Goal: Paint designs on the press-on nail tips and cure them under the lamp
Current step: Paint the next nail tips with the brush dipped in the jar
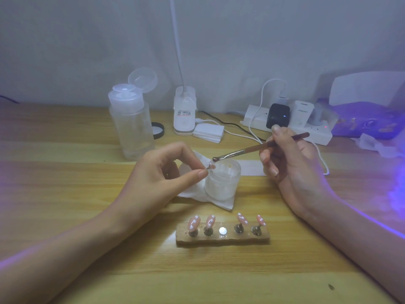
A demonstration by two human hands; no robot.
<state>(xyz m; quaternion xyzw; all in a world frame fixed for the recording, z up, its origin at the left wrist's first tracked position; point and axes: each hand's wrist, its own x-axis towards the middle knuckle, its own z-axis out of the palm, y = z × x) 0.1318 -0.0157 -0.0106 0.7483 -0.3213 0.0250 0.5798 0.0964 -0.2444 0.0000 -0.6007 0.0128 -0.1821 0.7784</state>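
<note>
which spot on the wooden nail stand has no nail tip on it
The middle spot on the wooden stand: it shows only a bare shiny disc, while the two spots on either side each hold a pink nail tip with white dots.

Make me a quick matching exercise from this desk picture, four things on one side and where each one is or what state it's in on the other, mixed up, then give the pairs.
Things:
1. brush
2. nail tip
3. pump bottle
4. wooden holder

Places or states:
A. lid flipped open, far left on the desk
B. held in the right hand, tip at the jar rim
C. middle slot empty, four nails standing
D. pinched in the left hand by the jar

Pairs: 1-B, 2-D, 3-A, 4-C
</note>
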